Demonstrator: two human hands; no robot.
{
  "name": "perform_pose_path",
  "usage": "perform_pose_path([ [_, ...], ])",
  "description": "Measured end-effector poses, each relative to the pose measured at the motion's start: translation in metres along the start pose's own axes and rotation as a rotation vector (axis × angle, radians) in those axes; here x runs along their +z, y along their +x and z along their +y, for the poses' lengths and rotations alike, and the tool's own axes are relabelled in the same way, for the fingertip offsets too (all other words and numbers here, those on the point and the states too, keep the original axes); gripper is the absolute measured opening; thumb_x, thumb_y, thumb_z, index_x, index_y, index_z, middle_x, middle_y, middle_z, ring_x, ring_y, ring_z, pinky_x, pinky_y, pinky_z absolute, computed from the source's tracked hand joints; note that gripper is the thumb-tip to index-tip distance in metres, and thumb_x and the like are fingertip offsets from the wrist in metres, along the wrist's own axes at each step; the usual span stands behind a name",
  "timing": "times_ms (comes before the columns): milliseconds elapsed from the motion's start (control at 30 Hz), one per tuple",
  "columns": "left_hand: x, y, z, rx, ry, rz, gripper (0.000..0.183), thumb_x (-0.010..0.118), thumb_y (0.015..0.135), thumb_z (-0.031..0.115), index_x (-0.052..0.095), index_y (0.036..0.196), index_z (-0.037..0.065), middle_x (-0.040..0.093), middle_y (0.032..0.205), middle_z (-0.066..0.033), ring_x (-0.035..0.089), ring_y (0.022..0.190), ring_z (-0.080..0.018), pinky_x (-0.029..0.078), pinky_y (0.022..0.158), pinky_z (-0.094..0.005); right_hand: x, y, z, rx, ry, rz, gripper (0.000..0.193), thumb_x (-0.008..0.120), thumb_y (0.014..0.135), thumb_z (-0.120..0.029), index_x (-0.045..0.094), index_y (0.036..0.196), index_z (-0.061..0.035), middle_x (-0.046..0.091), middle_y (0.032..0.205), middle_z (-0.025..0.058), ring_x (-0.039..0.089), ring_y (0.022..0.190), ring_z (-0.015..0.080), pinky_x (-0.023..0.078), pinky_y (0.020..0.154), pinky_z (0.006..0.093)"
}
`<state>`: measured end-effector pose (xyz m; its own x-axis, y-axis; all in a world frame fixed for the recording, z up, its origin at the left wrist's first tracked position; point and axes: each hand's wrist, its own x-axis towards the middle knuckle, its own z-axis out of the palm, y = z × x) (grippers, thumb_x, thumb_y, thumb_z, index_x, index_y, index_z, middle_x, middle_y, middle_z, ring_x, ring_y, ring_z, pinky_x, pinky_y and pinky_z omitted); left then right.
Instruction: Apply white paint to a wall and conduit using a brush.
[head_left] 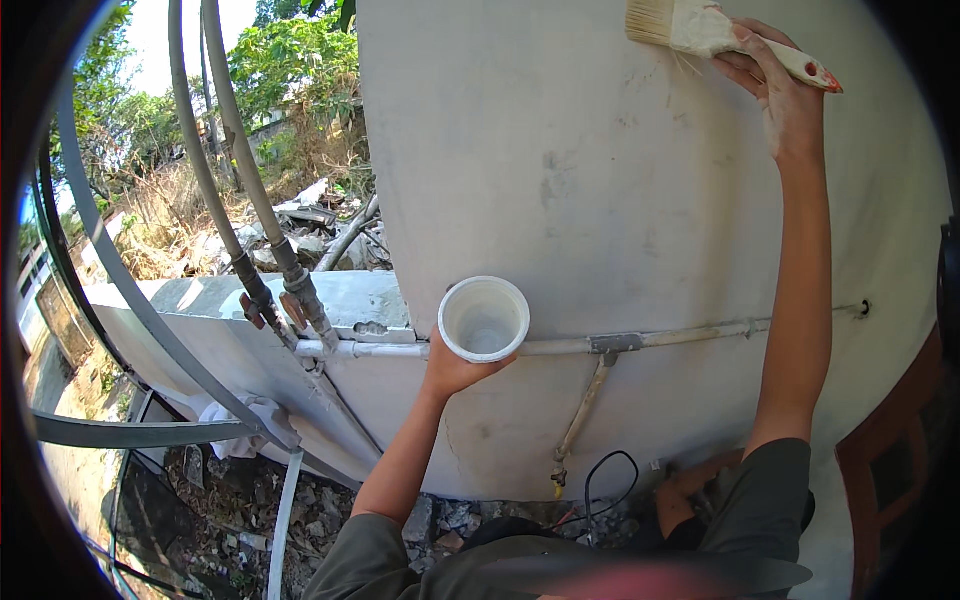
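My left hand is wrapped round a white plastic cup, holding it upright before the wall at the height of the pipe. The inside of the cup is pale, and how much it holds is hard to tell. Up at the top right, my right hand grips a wide paintbrush. White paint coats the brush near its tan bristles, which point left. The bristles are close to the pale wall; whether they touch it I cannot tell. Grey smudges and a yellowish streak mark the wall.
A horizontal pipe runs along the wall, with a branch down to a tap. Two upright pipes with valves rise at left beside a low wall. Curved metal bars cross the left side. Rubble lies below.
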<state>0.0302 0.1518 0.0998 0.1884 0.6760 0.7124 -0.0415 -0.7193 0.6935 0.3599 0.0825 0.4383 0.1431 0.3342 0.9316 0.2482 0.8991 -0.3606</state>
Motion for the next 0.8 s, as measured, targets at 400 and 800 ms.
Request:
perform_pose_path([
  [400,0.000,0.005,-0.002,0.036,-0.056,-0.008,0.049,0.088,0.064,0.016,0.067,0.106,0.000,0.072,0.100,-0.0091,0.069,0.092,-0.0189,0.054,0.084,-0.0338,-0.002,0.023,-0.023,-0.165,-1.245,0.542,0.041,0.063,0.090,-0.048,0.075,0.108,-0.0130,0.074,0.090,0.0123,0.072,0.085,0.0243,0.054,0.076,0.0367],
  [800,-0.016,0.007,0.004,0.119,-0.031,-0.088,0.049,0.088,0.065,0.020,0.068,0.106,0.001,0.073,0.099,-0.0106,0.070,0.093,-0.0219,0.054,0.084,-0.0349,0.243,-0.014,-0.042,-0.590,-1.041,0.175,0.021,0.062,0.089,-0.001,0.054,0.070,0.0028,0.053,0.060,0.0141,0.054,0.056,0.0169,0.046,0.057,0.0344],
])
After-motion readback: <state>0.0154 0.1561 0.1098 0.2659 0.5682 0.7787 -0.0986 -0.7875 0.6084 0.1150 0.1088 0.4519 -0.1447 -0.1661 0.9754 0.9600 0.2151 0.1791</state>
